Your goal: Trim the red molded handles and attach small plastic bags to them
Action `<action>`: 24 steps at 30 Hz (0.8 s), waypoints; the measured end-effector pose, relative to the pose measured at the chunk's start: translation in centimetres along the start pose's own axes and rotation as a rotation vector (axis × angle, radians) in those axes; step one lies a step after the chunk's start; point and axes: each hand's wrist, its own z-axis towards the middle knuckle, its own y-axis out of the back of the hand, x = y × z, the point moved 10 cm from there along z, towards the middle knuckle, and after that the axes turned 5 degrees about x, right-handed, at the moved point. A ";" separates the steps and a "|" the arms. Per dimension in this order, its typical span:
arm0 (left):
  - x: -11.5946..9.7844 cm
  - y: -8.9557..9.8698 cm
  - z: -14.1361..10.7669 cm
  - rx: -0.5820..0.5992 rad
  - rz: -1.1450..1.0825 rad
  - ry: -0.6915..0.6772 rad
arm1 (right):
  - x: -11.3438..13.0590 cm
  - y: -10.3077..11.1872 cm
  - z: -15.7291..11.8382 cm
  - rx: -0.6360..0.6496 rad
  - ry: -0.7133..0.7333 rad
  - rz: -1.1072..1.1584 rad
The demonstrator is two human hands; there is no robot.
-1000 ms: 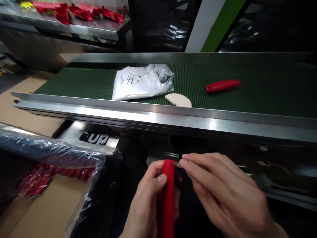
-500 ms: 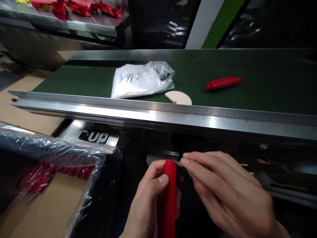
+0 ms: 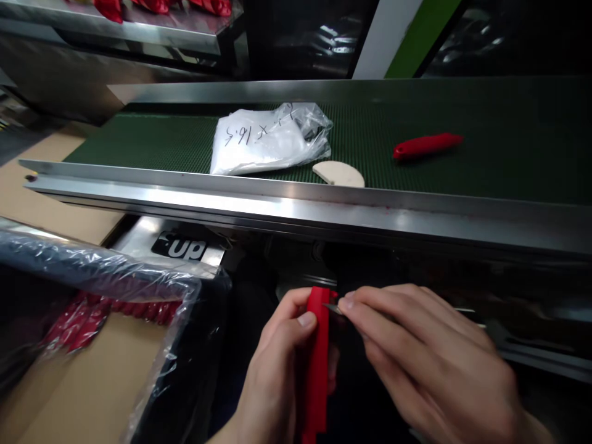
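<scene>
Green conveyor belt [image 3: 148, 142]: marked plastic bag [image 3: 263, 140], beige half-disc [image 3: 340, 174] just beside; red handle [image 3: 428, 145] well apart.

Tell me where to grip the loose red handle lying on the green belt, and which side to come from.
Grip the red handle around its thick middle, coming from above with fingers across its narrow width. It lies flat and nearly crosswise on the green belt, rounded end left, with bare belt on both long sides. The steel rail along the near edge probably makes a low, sideways approach awkward.
</scene>
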 end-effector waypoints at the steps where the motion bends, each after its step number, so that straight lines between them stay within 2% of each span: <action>1: 0.0 0.0 0.0 0.005 -0.008 0.006 | 0.1 -0.1 -0.1 0.011 -0.001 -0.002; 7: -0.4 0.4 0.2 0.017 -0.048 -0.021 | 0.7 -0.7 -0.5 0.068 -0.010 -0.043; 13: -1.8 0.2 0.4 0.023 0.027 -0.094 | 1.6 -1.5 -1.5 0.150 0.025 -0.045; 17: -2.9 -0.3 0.7 0.057 0.023 -0.174 | 2.4 -1.3 -2.1 0.112 0.045 -0.041; 24: -3.6 -0.4 1.1 0.063 0.034 -0.198 | 3.1 -1.4 -2.7 0.087 0.016 -0.059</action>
